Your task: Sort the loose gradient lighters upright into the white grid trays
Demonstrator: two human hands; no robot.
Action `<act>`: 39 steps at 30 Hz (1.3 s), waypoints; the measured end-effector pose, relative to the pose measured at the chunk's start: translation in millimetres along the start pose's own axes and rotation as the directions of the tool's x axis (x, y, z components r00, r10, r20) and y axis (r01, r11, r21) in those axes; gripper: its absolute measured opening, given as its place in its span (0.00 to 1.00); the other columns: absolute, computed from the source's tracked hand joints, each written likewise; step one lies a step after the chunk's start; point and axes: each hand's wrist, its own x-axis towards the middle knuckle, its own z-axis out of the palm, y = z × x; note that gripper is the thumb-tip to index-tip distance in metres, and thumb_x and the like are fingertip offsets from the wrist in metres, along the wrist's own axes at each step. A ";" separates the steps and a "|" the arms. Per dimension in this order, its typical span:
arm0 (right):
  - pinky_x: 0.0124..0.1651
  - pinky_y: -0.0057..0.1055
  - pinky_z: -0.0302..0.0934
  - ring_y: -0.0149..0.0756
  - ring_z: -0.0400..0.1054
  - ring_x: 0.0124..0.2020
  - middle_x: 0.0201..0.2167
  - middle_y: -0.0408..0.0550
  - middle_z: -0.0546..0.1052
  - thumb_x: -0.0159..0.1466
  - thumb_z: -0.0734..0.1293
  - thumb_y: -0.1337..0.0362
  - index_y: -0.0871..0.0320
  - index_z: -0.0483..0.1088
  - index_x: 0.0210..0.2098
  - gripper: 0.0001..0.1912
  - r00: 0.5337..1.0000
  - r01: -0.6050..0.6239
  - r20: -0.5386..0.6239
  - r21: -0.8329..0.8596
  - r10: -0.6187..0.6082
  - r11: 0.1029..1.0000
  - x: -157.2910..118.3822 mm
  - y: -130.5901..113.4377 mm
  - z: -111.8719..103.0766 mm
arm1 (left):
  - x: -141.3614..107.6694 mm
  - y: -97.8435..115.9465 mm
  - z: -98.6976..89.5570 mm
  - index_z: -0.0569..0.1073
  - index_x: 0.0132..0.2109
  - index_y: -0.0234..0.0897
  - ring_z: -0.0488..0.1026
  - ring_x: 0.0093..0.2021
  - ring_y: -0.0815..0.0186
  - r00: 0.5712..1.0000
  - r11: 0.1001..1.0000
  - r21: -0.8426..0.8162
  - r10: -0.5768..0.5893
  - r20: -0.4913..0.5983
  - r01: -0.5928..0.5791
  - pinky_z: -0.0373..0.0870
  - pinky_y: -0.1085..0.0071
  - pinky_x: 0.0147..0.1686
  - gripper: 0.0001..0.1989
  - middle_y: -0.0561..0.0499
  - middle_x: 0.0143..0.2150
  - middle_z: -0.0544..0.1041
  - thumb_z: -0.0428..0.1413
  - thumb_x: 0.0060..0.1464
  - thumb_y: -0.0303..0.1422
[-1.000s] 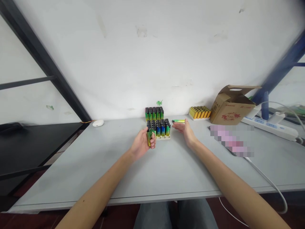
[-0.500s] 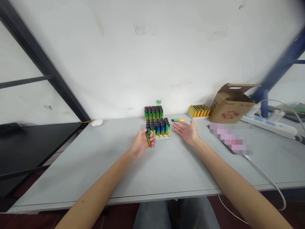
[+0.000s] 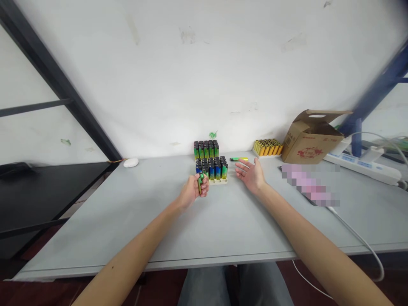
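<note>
My left hand (image 3: pixel 192 189) is closed around a green-and-yellow lighter (image 3: pixel 200 182), which stands nearly upright in front of the nearer rack's left corner. Palm up and fingers spread, my right hand (image 3: pixel 251 176) holds nothing. It rests to the right of the racks, just in front of a loose lighter (image 3: pixel 239 159) lying flat on the table. The nearer pale rack (image 3: pixel 219 181) carries rows of upright blue and green lighters (image 3: pixel 217 170) with black tops; my left hand hides part of it. Behind it stands a second block of green lighters (image 3: pixel 206 149).
A tray of yellow cylinders (image 3: pixel 267 147) stands by the wall, beside an opened cardboard box (image 3: pixel 310 142). Further right are a white power strip (image 3: pixel 363 165) and a blurred-out phone (image 3: pixel 307 185) with a white cable (image 3: pixel 357 236). A white earphone case (image 3: pixel 130 162) lies at left.
The lighter in my left hand has turned more upright. My right hand stays open in nearly the same place. The whole view has shifted slightly.
</note>
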 end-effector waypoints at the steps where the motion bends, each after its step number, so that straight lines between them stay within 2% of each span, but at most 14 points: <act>1: 0.29 0.33 0.66 0.35 0.68 0.25 0.32 0.50 0.75 0.65 0.49 0.44 0.54 0.71 0.37 0.27 1.000 0.002 0.002 -0.004 -0.002 1.000 0.1 0.1 0.0 | 0.2 -0.3 -0.4 0.59 0.27 0.37 0.52 0.22 0.70 1.000 1.000 0.000 -0.004 0.004 0.004 0.56 0.74 0.22 0.12 0.54 0.24 0.54 0.39 0.57 0.32; 7: 0.27 0.31 0.64 0.32 0.67 0.24 0.32 0.49 0.75 0.66 0.48 0.47 0.55 0.71 0.36 0.26 1.000 -0.018 -0.024 0.011 0.018 1.000 -3.2 -1.9 3.0 | 0.4 -0.8 -1.7 0.59 0.27 0.37 0.53 0.22 0.70 0.999 1.000 -0.020 -0.014 0.041 0.015 0.55 0.74 0.23 0.13 0.54 0.24 0.54 0.38 0.57 0.33; 14: 0.26 0.31 0.64 0.33 0.67 0.23 0.30 0.49 0.76 0.66 0.49 0.46 0.55 0.72 0.36 0.26 1.000 -0.005 0.003 -0.009 0.005 1.000 -0.8 0.3 1.7 | -0.1 -0.7 -2.6 0.59 0.27 0.37 0.54 0.22 0.70 0.998 0.999 -0.036 -0.016 0.062 0.019 0.57 0.73 0.23 0.13 0.54 0.24 0.54 0.39 0.58 0.35; 19: 0.26 0.32 0.63 0.33 0.67 0.23 0.30 0.49 0.76 0.65 0.50 0.46 0.55 0.72 0.37 0.26 1.000 -0.008 0.011 -0.024 0.008 1.000 0.1 0.3 1.9 | 0.7 -0.8 -8.2 0.59 0.28 0.37 0.55 0.22 0.69 0.994 0.996 -0.086 -0.027 0.109 0.036 0.57 0.72 0.24 0.15 0.54 0.24 0.54 0.39 0.58 0.40; 23: 0.27 0.32 0.63 0.33 0.67 0.23 0.30 0.48 0.76 0.66 0.49 0.47 0.55 0.72 0.36 0.26 1.000 -0.013 -0.005 -0.015 0.013 1.000 -3.6 -1.0 4.8 | 1.8 -0.5 -11.9 0.63 0.32 0.36 0.62 0.26 0.67 0.991 0.985 -0.172 0.039 0.130 -0.016 0.61 0.70 0.27 0.14 0.50 0.27 0.61 0.40 0.56 0.40; 28: 0.24 0.29 0.61 0.30 0.65 0.22 0.30 0.47 0.75 0.67 0.49 0.49 0.56 0.72 0.34 0.26 0.999 -0.019 -0.044 0.006 0.019 1.000 -7.6 -3.2 8.0 | 4.1 -0.7 -11.9 0.66 0.38 0.36 0.68 0.32 0.65 0.990 0.976 -0.180 0.133 0.042 -0.123 0.65 0.68 0.33 0.09 0.47 0.34 0.70 0.45 0.59 0.36; 31: 0.24 0.28 0.59 0.29 0.63 0.21 0.29 0.45 0.74 0.66 0.52 0.51 0.54 0.71 0.34 0.21 0.997 0.074 -0.041 0.056 -0.072 0.996 -9.9 -7.7 7.6 | 3.6 -1.1 -10.2 0.66 0.40 0.37 0.71 0.33 0.66 0.989 0.984 -0.102 0.145 0.001 -0.144 0.67 0.68 0.34 0.08 0.48 0.34 0.73 0.51 0.60 0.38; 34: 0.26 0.28 0.59 0.29 0.63 0.23 0.27 0.43 0.72 0.64 0.56 0.50 0.53 0.72 0.34 0.19 0.977 0.206 0.043 0.097 -0.211 0.974 -14.9 -13.3 8.0 | 2.1 -2.5 -7.7 0.69 0.43 0.35 0.69 0.29 0.69 0.992 0.991 0.041 0.124 0.029 -0.126 0.67 0.70 0.31 0.11 0.49 0.32 0.73 0.55 0.58 0.38; 36: 0.28 0.28 0.60 0.29 0.64 0.25 0.25 0.42 0.72 0.63 0.60 0.51 0.53 0.73 0.34 0.16 0.929 0.349 0.127 0.020 -0.348 0.937 -20.3 -14.6 10.0 | 1.3 -4.0 -6.3 0.70 0.42 0.33 0.70 0.29 0.70 0.994 0.986 0.131 0.094 0.061 -0.101 0.68 0.71 0.30 0.13 0.49 0.32 0.74 0.56 0.56 0.39; 39: 0.34 0.30 0.62 0.32 0.67 0.30 0.26 0.43 0.73 0.59 0.66 0.55 0.54 0.75 0.33 0.10 0.798 0.589 0.313 -0.221 -0.515 0.778 -31.1 -9.8 15.9 | 0.9 -7.1 -5.9 0.69 0.40 0.33 0.75 0.33 0.65 0.995 0.977 0.199 0.067 0.073 -0.080 0.73 0.65 0.34 0.15 0.46 0.35 0.76 0.57 0.55 0.42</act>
